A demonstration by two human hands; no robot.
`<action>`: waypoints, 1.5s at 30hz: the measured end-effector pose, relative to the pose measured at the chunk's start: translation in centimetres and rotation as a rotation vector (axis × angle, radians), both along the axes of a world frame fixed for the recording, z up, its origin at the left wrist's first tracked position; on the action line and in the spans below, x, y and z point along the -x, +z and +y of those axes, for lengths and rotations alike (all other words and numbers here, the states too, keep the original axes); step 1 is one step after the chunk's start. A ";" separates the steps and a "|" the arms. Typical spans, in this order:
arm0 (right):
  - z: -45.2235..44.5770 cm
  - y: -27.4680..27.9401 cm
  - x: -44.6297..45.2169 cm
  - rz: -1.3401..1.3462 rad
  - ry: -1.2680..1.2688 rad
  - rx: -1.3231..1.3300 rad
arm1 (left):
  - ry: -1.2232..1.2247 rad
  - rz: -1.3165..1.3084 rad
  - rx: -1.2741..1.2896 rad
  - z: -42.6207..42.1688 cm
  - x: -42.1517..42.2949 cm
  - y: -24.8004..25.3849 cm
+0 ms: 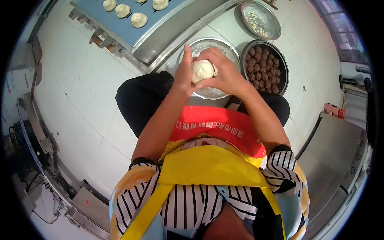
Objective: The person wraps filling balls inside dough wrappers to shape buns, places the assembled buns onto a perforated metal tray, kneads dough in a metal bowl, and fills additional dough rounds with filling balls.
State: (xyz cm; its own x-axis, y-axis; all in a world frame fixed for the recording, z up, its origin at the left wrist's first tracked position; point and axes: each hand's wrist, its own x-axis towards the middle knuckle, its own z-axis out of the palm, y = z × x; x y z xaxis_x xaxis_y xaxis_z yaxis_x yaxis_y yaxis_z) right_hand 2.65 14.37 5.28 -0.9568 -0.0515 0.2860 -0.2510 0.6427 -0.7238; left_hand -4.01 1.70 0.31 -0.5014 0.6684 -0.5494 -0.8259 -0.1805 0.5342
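Observation:
Between my two hands is a pale, round dough bun (203, 71) with a gathered top. My left hand (185, 74) cups its left side, with one digit pointing up and away. On the other side my right hand (225, 72) curves around the bun, fingers over the far edge and thumb at the near edge. The bun's underside is hidden. Below the hands sits a wide metal bowl (234, 52) with whitish residue inside. Right of it, a dark round pan (285, 66) holds several brown filling balls (262, 68).
At the upper left, a blue conveyor belt (108, 24) on a metal frame carries several dough buns (139, 20). Another metal bowl (273, 26) with small pale bits stands at the top right. Metal cabinets (330, 152) line the right side. Pale tiles (88, 100) cover the floor.

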 end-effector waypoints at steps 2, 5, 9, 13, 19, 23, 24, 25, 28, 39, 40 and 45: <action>0.2 0.2 -0.1 -0.050 -0.009 -0.023 | -0.027 0.045 -0.012 -0.2 0.2 0.2; 0.0 0.5 -0.2 -0.149 -0.087 -0.012 | -0.008 0.088 -0.115 -0.3 -0.3 -0.9; -0.2 2.3 -0.1 -0.076 -0.002 -0.142 | 0.018 0.078 -0.174 -0.4 -0.1 -0.7; -0.5 2.8 0.1 -0.021 -0.035 -0.398 | 0.151 0.070 -0.133 0.1 -0.7 -0.2; -1.5 4.2 0.8 -0.246 -0.113 -0.502 | 0.256 0.116 0.011 1.0 -0.3 0.0; -0.6 5.2 2.1 -0.245 0.012 -0.434 | 0.259 0.127 -0.063 1.5 0.7 0.4; -0.1 5.3 2.6 -0.246 0.052 -0.430 | 0.252 0.118 -0.077 1.7 1.1 0.7; 0.4 5.3 3.2 -0.251 0.090 -0.425 | 0.243 0.107 -0.089 1.9 1.5 0.7; 1.3 6.7 5.3 -0.265 0.068 -0.386 | 0.101 0.200 -0.245 2.4 4.2 0.4; 13.0 7.2 25.9 -0.311 -0.220 -0.257 | 0.495 1.465 1.458 -11.5 31.7 -5.6; 14.3 6.3 28.8 -0.295 -0.183 -0.140 | 0.543 1.488 1.499 -12.9 33.6 -6.8; 18.1 2.8 43.9 -0.299 -0.158 -0.195 | 0.430 1.220 1.743 -15.0 39.5 -9.3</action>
